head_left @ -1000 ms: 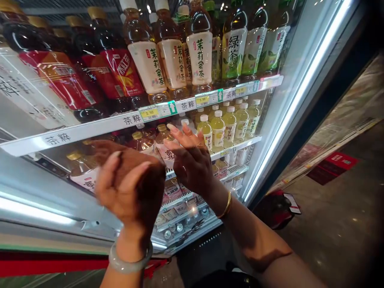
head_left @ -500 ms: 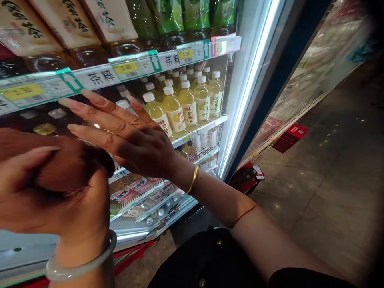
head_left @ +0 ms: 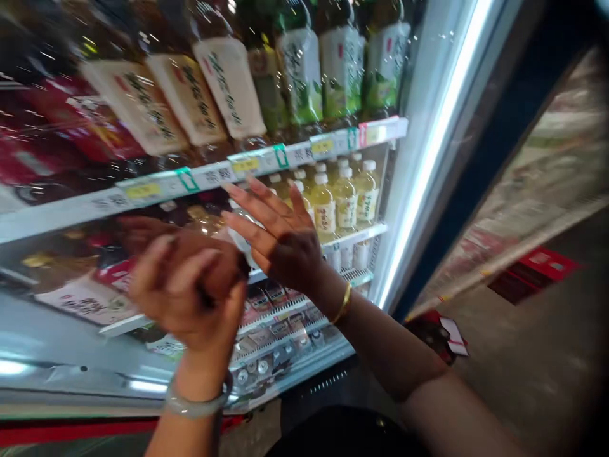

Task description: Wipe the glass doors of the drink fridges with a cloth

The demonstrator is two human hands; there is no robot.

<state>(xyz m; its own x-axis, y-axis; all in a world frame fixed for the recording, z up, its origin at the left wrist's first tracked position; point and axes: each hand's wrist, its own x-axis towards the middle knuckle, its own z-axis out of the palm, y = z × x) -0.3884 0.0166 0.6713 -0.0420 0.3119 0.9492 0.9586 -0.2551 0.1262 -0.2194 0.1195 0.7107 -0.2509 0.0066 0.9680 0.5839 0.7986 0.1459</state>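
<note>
My right hand (head_left: 280, 235), with a gold bracelet (head_left: 343, 303) at the wrist, stretches its fingers apart and holds nothing. Its fingertips are close below a shelf's price strip (head_left: 299, 155), in front of small bottles of yellow drink (head_left: 323, 203). Lower and to the left, my left hand (head_left: 190, 304) has curled fingers and wears a pale bangle (head_left: 197, 403). A blurred reddish-brown shape (head_left: 216, 254) shows behind and between its fingers and thumb. I cannot tell whether that is a held thing or a reflection.
Tea bottles (head_left: 233, 89) stand on the upper shelf of the lit drinks cooler. Lower shelves carry more packed drinks (head_left: 271, 298). A bright light strip (head_left: 428, 165) runs down the cooler's right side. A red sign (head_left: 533, 270) is beyond it, and a phone-like white rectangle (head_left: 454, 336) lies lower right.
The view has shifted, so the shelves and both hands appear farther right. My left hand's fingers show more clearly curled. My right hand stays spread near the price strip.
</note>
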